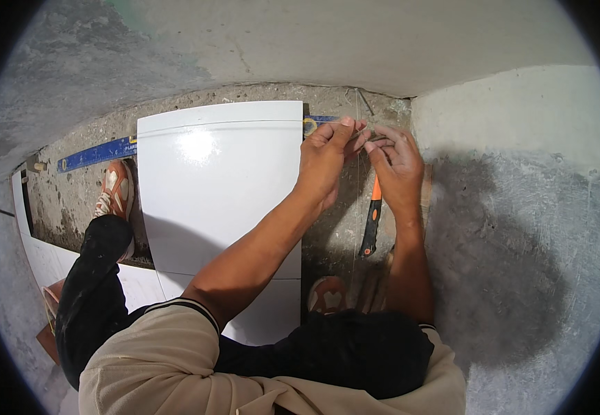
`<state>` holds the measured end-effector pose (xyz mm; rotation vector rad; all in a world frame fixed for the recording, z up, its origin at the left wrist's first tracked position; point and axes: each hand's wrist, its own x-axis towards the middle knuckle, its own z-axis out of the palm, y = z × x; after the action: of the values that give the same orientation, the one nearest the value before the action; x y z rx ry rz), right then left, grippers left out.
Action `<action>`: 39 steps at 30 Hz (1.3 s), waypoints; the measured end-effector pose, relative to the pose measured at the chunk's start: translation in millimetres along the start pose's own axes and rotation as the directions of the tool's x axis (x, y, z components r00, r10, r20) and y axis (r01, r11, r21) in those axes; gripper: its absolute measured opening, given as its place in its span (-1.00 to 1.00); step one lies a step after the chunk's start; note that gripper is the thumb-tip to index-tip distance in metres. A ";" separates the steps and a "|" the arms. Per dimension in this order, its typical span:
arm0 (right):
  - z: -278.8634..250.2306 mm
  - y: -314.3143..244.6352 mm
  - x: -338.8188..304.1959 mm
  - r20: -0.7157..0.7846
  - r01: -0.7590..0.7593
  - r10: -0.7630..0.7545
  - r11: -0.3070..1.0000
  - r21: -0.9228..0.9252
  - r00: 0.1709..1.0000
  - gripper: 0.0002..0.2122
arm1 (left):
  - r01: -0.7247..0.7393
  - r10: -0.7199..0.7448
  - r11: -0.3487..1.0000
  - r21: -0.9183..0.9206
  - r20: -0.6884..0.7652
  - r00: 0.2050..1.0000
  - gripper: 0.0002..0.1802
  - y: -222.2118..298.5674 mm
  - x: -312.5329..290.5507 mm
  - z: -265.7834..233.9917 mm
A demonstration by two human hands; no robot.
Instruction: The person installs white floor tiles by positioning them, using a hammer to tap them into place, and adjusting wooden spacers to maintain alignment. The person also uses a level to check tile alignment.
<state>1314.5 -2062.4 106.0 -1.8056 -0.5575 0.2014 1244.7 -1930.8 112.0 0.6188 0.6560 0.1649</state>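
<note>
My left hand is closed, its thumb and forefinger pinching a thin string. That string stretches leftward over a large glossy white tile. Close beside it, my right hand is also closed, fingertips pinched on the fine string between the hands. Another length of string hangs down toward me past the hands. A tool with an orange and black handle lies on the floor below my right hand; its far end is hidden. A blue spirit level passes behind the tile and shows again near my left fingers.
A thin metal rod stands near the back wall. Rough concrete borders the tiles. Walls rise behind and at right, the right one darkly stained. My shoes flank the tile. A brownish object sits at lower left.
</note>
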 end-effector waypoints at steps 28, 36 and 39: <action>-13.8 -16.2 1.1 0.307 -0.077 0.100 0.993 -0.087 0.946 -0.78 | 0.145 -0.165 0.974 0.174 0.111 0.980 -0.33 4.6 -4.7 -12.6; -13.3 -0.6 -0.5 0.142 -0.251 0.242 0.967 0.044 0.960 -0.78 | 0.194 -0.198 0.973 0.124 0.018 0.980 -0.39 5.8 -5.3 -6.7; -17.4 4.5 0.1 0.122 -0.367 0.349 0.912 0.184 0.929 -0.75 | 0.051 -0.055 0.941 0.335 0.001 0.998 -0.49 -14.2 -14.3 -15.4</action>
<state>1322.9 -2078.2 107.2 -1.6903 -0.2479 0.5711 1223.3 -1939.5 101.6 0.9284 0.6962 -0.0024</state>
